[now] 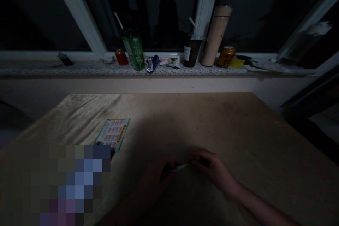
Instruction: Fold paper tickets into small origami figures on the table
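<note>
In dim light both my hands rest low on a wooden table. My left hand and my right hand meet over a small pale strip-like object, pinched between their fingertips. It is too dark to name the object. Both hands have their fingers curled. A printed card with red squares and a teal border lies flat on the table to the left of my hands, apart from them.
A granite windowsill runs behind the table with a green bottle, a red jar, a dark cup with a straw, a tall pinkish tumbler, a gold can and wrappers. A blurred-out patch covers the lower left.
</note>
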{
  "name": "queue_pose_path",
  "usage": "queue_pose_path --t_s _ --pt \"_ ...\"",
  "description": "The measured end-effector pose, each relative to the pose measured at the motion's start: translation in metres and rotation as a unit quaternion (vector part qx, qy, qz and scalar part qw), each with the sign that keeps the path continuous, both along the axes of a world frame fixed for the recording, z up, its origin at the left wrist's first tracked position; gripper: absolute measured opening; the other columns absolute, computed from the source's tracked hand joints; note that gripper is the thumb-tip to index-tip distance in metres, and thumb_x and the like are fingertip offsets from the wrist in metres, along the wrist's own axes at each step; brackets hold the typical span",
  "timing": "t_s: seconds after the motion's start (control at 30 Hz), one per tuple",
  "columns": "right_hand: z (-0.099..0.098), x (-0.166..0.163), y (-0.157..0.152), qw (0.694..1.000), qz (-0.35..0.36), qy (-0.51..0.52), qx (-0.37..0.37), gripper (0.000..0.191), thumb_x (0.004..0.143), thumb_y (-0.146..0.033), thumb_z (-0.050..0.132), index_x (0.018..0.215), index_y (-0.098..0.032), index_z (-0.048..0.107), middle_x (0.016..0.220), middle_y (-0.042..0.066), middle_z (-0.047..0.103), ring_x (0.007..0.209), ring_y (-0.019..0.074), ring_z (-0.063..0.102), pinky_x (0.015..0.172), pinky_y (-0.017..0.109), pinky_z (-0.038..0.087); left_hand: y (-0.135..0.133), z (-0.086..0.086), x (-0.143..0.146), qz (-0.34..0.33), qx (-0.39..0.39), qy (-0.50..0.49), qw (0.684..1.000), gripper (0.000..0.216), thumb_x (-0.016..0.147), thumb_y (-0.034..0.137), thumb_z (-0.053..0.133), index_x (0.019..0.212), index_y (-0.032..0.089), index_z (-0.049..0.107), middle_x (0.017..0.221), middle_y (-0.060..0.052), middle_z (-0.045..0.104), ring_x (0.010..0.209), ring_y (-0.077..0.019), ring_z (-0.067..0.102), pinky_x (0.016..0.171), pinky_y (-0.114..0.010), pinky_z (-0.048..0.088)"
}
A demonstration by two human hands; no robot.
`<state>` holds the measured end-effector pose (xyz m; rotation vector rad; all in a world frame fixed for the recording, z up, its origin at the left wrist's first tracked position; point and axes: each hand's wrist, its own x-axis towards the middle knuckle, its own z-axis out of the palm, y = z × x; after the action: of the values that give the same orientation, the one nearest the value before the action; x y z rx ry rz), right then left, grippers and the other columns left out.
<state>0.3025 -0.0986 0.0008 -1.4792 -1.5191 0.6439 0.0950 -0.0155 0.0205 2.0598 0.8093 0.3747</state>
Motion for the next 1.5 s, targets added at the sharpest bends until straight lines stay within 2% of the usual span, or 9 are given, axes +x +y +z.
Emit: queue_pose_path --t_s 0.1,0.23,0.47,0.53,0.73,1.1,1.27,1.37,1.5 --pt "0.001 -0.002 0.003 0.998 0.014 0.052 -0.027 0.023 0.086 -0.04 0.055 0.09 -0.021 0.067 0.086 0.005 0.071 0.076 0.0186 0.067 0.065 0.029 0.055 -0.003 0.0 0.0 -0.008 -0.024 -0.021 0.999 0.025 0.088 0.022 0.05 0.111 0.025 0.06 0.103 0.001 0.068 0.092 -0.0159 0.063 0.081 -0.026 0.048" --pt "0.003 -0.009 0.011 0.986 -0.027 0.143 -0.08 0.028 0.079 -0.043 0.063 0.091 -0.019 0.068 0.08 0.004 0.069 0.073 0.0181 0.064 0.063 0.028 0.051 -0.006 -0.003 0.001 -0.01 -0.077 -0.048 0.996 0.026 0.088 0.029 0.054 0.114 0.025 0.059 0.105 0.0 0.067 0.092 -0.017 0.063 0.083 -0.026 0.047" --pt "0.004 -0.022 0.015 0.918 -0.056 0.363 -0.152 0.032 0.069 -0.044 0.073 0.09 -0.02 0.068 0.076 0.0 0.065 0.068 0.0133 0.058 0.063 0.025 0.043 -0.007 -0.007 0.001 0.066 -0.111 -0.041 0.991 0.026 0.083 0.031 0.061 0.107 0.021 0.06 0.099 -0.001 0.068 0.09 -0.0195 0.063 0.079 -0.025 0.048" --pt "0.004 -0.024 0.014 0.911 -0.061 0.377 -0.153 0.031 0.07 -0.045 0.072 0.09 -0.021 0.068 0.073 -0.001 0.063 0.067 0.013 0.056 0.063 0.025 0.042 -0.006 -0.005 0.002 0.056 -0.105 -0.048 0.992 0.025 0.084 0.029 0.06 0.108 0.023 0.061 0.101 0.0 0.069 0.091 -0.0192 0.063 0.081 -0.025 0.047" --pt "0.0 -0.025 0.013 0.93 -0.026 0.339 -0.137 0.028 0.077 -0.046 0.065 0.089 -0.02 0.065 0.073 -0.001 0.059 0.066 0.0123 0.052 0.059 0.024 0.039 -0.002 -0.003 0.001 0.013 -0.086 -0.097 0.991 0.026 0.085 0.02 0.055 0.108 0.029 0.066 0.11 0.002 0.068 0.103 -0.0181 0.061 0.093 -0.028 0.042" --pt "-0.011 -0.023 0.012 0.85 0.044 0.499 -0.162 0.02 0.076 -0.028 0.07 0.09 -0.019 0.059 0.065 -0.005 0.053 0.052 0.0061 0.044 0.048 0.018 0.029 0.003 -0.017 -0.004 -0.026 -0.078 -0.175 0.981 0.044 0.072 0.003 0.053 0.099 0.031 0.071 0.114 0.002 0.067 0.103 -0.0174 0.062 0.091 -0.03 0.046" --pt "-0.01 -0.021 0.012 0.835 0.068 0.52 -0.165 0.017 0.074 -0.017 0.067 0.087 -0.019 0.057 0.065 -0.005 0.052 0.054 0.0063 0.044 0.049 0.018 0.029 0.003 -0.013 0.0 -0.06 -0.091 -0.191 0.976 0.048 0.071 0.001 0.051 0.1 0.034 0.071 0.117 0.002 0.065 0.104 -0.0186 0.062 0.088 -0.029 0.047" --pt "-0.009 -0.021 0.012 0.841 0.066 0.514 -0.156 0.017 0.073 -0.013 0.066 0.087 -0.019 0.057 0.065 -0.005 0.051 0.055 0.0067 0.044 0.049 0.018 0.029 0.0 -0.011 0.0 -0.039 -0.113 -0.181 0.976 0.047 0.072 0.004 0.056 0.107 0.034 0.068 0.12 0.001 0.063 0.107 -0.0215 0.06 0.09 -0.03 0.045" --pt "-0.011 -0.021 0.011 0.838 0.046 0.524 -0.147 0.025 0.073 -0.011 0.064 0.095 -0.021 0.057 0.067 -0.006 0.051 0.054 0.0063 0.043 0.049 0.018 0.028 0.003 -0.015 -0.002 0.039 -0.241 -0.208 0.947 0.068 0.072 0.015 0.065 0.134 0.033 0.044 0.136 -0.002 0.049 0.108 -0.0271 0.057 0.087 -0.034 0.045"
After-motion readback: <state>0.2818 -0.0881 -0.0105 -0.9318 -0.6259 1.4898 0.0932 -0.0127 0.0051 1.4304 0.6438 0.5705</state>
